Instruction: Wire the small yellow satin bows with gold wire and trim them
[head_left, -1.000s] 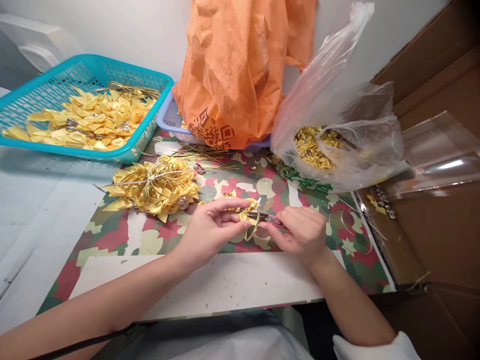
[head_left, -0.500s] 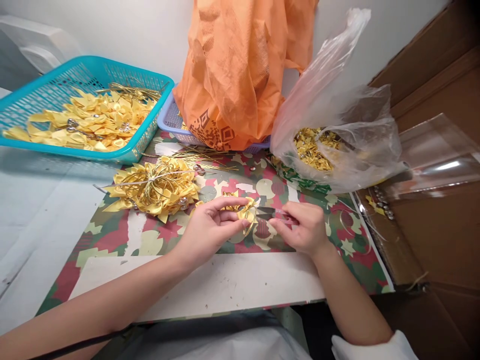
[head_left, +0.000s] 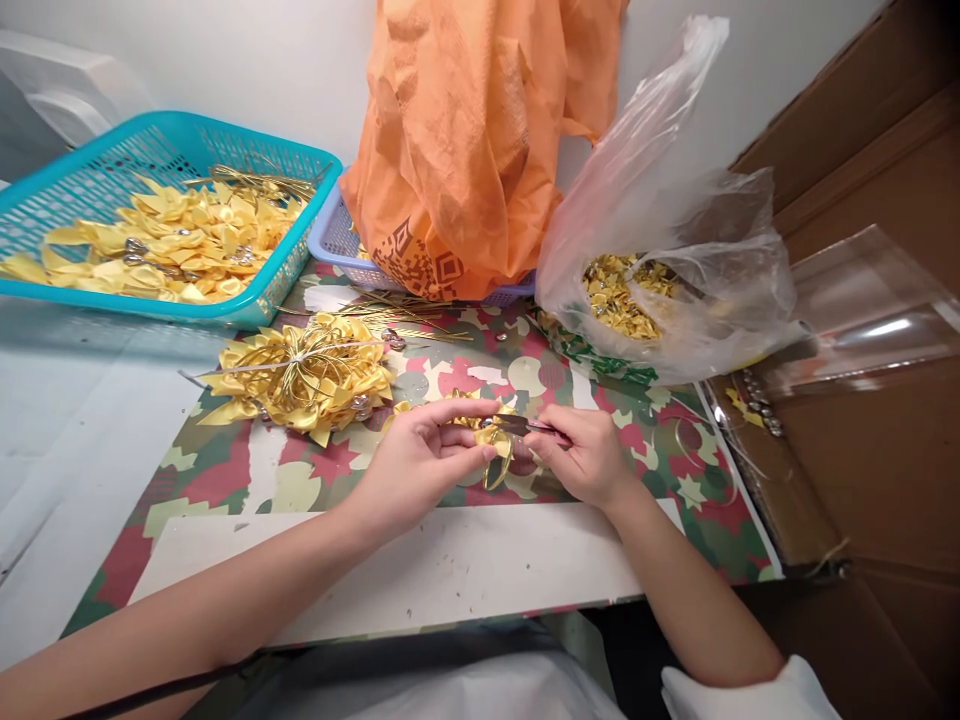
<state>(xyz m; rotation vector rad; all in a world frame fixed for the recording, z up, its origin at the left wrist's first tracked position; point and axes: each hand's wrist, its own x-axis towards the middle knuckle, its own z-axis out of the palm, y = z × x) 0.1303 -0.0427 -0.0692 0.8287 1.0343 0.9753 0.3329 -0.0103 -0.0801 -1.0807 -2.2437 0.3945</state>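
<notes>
My left hand (head_left: 431, 450) pinches a yellow ribbon bow (head_left: 489, 434) with a loop of gold cord hanging below it. In my right hand (head_left: 581, 450) is a pair of scissors (head_left: 517, 425), blades pointing left and touching or overlapping the bow; I cannot tell whether the blades are closed. Just behind my left fingers lie more yellow bows (head_left: 457, 400), partly hidden. Left of them sits a tied bundle of yellow bows (head_left: 304, 375), gold cord loops gathered at its centre.
A turquoise basket (head_left: 292, 240) holds many yellow bows. A purple basket (head_left: 334, 240) stands under an orange bag (head_left: 465, 150). At the right, a clear plastic bag (head_left: 720, 290) contains gold pieces. Gold cords (head_left: 412, 315) lie on the patterned sheet (head_left: 660, 450). Cardboard (head_left: 885, 400) borders the right.
My right hand has moved left, bringing the scissor blades onto the bow. The gold cord loop now hangs lower and shows more fully. My left hand keeps its pinch.
</notes>
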